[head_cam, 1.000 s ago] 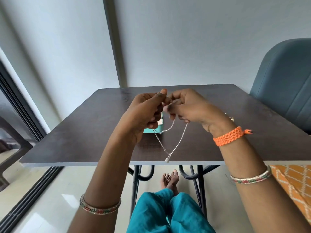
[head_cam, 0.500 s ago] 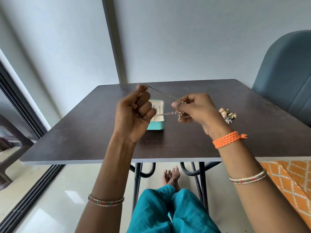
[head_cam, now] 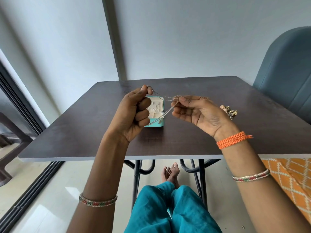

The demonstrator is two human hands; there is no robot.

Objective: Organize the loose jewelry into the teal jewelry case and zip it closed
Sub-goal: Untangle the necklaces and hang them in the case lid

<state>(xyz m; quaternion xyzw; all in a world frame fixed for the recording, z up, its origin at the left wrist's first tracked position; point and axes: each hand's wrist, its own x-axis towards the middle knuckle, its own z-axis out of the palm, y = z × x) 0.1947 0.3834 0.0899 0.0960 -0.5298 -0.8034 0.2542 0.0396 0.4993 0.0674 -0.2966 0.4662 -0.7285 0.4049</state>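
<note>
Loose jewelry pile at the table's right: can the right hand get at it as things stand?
Probably not yet. The pile lies just behind the right hand with nothing between, but that hand pinches the chain strung to the left hand.

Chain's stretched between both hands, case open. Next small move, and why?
Probably lower the chain toward the open teal case. The left hand pinches one end up high, the right hand pinches it near the other end, and it hangs taut in the air above the case. Nothing blocks the cream compartments; more loose jewelry waits on the table.
</note>
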